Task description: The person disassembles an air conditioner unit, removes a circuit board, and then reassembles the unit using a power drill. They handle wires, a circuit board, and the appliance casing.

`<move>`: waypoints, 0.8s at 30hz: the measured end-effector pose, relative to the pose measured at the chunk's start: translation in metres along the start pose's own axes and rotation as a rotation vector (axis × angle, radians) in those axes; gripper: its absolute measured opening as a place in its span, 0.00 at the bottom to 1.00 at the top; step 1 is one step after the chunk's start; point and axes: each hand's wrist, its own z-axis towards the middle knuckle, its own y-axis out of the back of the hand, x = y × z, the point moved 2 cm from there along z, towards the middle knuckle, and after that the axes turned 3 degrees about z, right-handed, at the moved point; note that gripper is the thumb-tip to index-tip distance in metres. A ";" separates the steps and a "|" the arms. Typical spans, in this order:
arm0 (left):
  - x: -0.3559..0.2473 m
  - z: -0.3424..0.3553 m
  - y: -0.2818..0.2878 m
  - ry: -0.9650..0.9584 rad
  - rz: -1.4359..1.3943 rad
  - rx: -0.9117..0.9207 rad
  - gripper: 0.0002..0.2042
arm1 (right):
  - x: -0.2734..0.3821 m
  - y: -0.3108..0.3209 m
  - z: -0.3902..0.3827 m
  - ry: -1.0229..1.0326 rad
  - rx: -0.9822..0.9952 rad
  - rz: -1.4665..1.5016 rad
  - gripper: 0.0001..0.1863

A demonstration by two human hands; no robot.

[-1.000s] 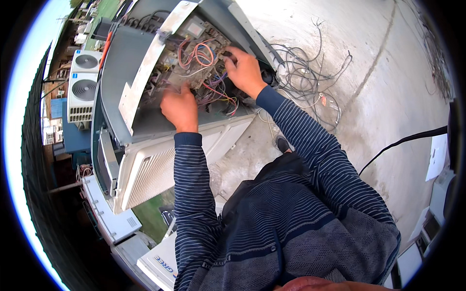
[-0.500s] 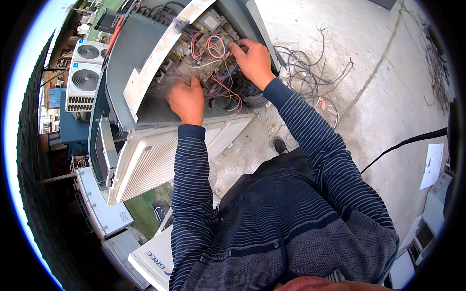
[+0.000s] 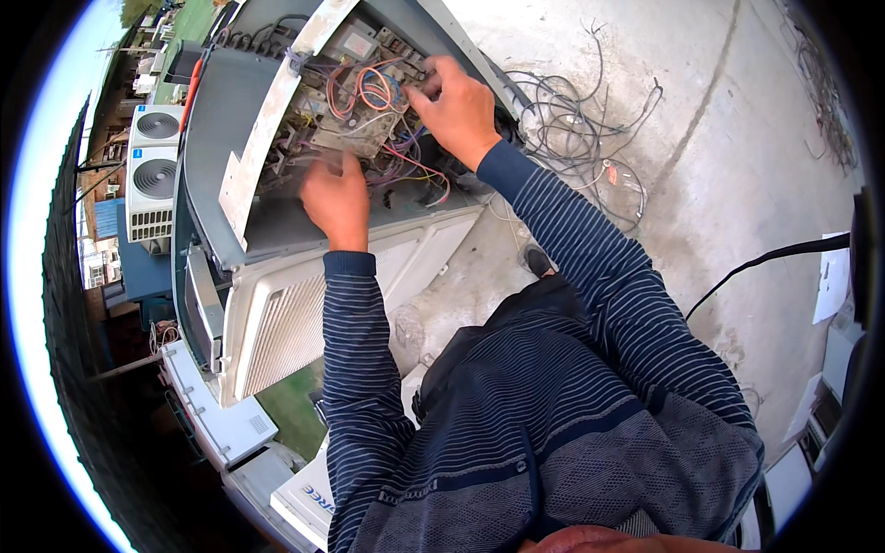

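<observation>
A dusty circuit board [image 3: 355, 138] with a transformer and brown, red and purple wires [image 3: 373, 88] lies in the opened grey metal housing [image 3: 226, 111]. My left hand [image 3: 336, 201] is at the board's near left side, thumb raised; its fingertips are smeared by motion, so their grip is unclear. At the board's right edge, my right hand [image 3: 459, 109] has its thumb and fingers bent together by the wire ends; what they pinch is hidden. A pale metal strip [image 3: 277, 101] runs along the housing's left side.
A white louvred panel [image 3: 286, 313] juts from the housing's near side. Loose dark cables [image 3: 581, 129] lie tangled on the concrete floor [image 3: 682, 55] to the right. White outdoor fan units [image 3: 153, 175] stand at the far left. A black strap [image 3: 765, 267] hangs at right.
The housing and board sit slightly further left in the picture, as the view has shifted. My left hand has drawn a little toward me relative to the board; my right remains at the board's right edge.
</observation>
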 end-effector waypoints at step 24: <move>-0.084 0.182 0.067 0.298 -0.409 0.809 0.21 | 0.022 -0.006 -0.007 0.081 0.106 0.102 0.31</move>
